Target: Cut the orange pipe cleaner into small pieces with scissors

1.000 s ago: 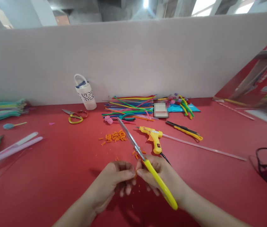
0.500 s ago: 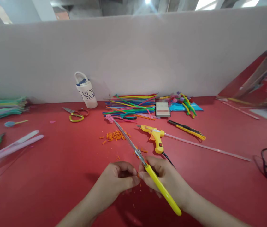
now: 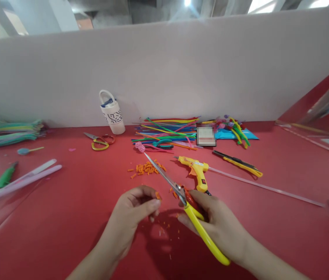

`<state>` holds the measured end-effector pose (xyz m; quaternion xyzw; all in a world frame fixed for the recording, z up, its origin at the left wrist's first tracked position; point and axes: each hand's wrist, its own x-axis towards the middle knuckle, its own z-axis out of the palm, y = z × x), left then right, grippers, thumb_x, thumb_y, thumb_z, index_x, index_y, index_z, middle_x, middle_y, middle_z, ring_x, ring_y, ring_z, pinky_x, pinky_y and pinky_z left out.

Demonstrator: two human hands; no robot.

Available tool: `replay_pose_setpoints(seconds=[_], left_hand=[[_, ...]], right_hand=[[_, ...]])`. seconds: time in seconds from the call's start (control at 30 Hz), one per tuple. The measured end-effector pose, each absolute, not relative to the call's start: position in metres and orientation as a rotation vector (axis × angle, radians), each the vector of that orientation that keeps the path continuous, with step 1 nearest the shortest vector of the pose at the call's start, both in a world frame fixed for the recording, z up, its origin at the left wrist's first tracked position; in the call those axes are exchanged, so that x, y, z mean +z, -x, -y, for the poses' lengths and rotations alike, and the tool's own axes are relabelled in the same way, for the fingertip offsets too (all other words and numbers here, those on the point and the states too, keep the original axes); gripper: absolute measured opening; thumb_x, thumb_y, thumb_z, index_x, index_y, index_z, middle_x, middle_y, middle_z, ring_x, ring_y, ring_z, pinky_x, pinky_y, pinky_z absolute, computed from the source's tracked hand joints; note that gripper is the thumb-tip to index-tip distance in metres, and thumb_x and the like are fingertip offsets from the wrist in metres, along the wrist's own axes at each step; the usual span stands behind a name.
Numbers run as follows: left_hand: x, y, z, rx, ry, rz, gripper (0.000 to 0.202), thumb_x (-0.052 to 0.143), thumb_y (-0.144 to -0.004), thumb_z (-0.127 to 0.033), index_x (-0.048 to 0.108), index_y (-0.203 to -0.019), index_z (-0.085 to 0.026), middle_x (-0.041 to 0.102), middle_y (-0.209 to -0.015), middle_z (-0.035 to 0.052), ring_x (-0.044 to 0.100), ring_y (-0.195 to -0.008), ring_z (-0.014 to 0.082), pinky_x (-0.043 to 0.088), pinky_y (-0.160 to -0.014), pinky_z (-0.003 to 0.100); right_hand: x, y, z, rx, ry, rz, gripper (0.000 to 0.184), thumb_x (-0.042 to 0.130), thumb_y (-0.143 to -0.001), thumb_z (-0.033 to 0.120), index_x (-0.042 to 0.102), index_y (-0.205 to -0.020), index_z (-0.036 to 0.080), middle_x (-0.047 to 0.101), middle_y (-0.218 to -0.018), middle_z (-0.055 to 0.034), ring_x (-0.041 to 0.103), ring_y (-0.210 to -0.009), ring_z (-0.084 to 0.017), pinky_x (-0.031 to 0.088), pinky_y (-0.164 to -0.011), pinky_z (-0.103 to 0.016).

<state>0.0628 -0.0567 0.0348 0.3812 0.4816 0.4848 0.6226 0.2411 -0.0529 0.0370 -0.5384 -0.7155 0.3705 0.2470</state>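
My left hand [image 3: 137, 206] pinches a short orange piece [image 3: 158, 195], like cut pipe cleaner, between thumb and forefinger. In my right hand [image 3: 217, 221] is a pair of scissors [image 3: 202, 229] with one yellow and one red handle loop. Its blades look closed and point up and to the left. Past the blades lies a loose pile of short orange pieces [image 3: 147, 168], with a few more beside the scissors' pivot. Tiny orange scraps [image 3: 164, 224] are strewn on the red table [image 3: 88, 206] between my hands.
A yellow glue gun [image 3: 195, 167] lies beyond my right hand, with a long clear glue stick [image 3: 269, 186] behind it. Colourful pipe cleaners [image 3: 167, 130] lie by the white wall. Other scissors [image 3: 98, 142], a white cup [image 3: 113, 116], and green-handled tool [image 3: 6, 175] are leftward.
My hands have drawn apart; the left moved away with the orange piece now showing in its fingertips. The scissors' red handle has come into sight. The whole view has shifted slightly.
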Motion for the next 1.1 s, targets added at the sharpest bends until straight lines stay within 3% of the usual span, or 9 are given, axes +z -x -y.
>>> replay_pose_setpoints(seconds=[0.23, 0.43, 1.1], left_hand=[[0.043, -0.054, 0.054, 1.298, -0.775, -1.088, 0.005, 0.063, -0.063, -0.016, 0.057, -0.062, -0.016, 0.055, -0.054, -0.0029, 0.048, -0.051, 0.0077, 0.039, -0.051, 0.018], [0.044, -0.053, 0.055, 1.365, -0.754, -0.994, 0.005, 0.061, -0.066, -0.015, 0.060, -0.061, -0.016, 0.059, -0.058, -0.0017, 0.052, -0.055, 0.0083, 0.042, -0.057, 0.020], [0.045, -0.055, 0.055, 1.428, -0.694, -0.951, 0.001, 0.065, -0.063, -0.015, 0.064, -0.064, -0.015, 0.059, -0.060, -0.0017, 0.051, -0.054, 0.0067, 0.042, -0.053, 0.017]], right_hand=[[0.023, -0.243, 0.058, 0.597, 1.469, 2.338, 0.028, 0.047, -0.074, 0.048, 0.037, -0.067, 0.022, 0.048, -0.053, 0.0031, 0.042, -0.045, -0.012, 0.023, -0.043, -0.023], [0.014, -0.245, 0.059, 0.299, 1.434, 2.467, 0.030, 0.042, -0.077, 0.052, 0.038, -0.070, 0.022, 0.054, -0.054, -0.0009, 0.051, -0.047, -0.017, 0.023, -0.044, -0.025], [0.007, -0.240, 0.061, 0.167, 1.339, 2.470, 0.033, 0.040, -0.078, 0.053, 0.039, -0.068, 0.022, 0.056, -0.050, 0.0003, 0.053, -0.041, -0.016, 0.026, -0.040, -0.024]])
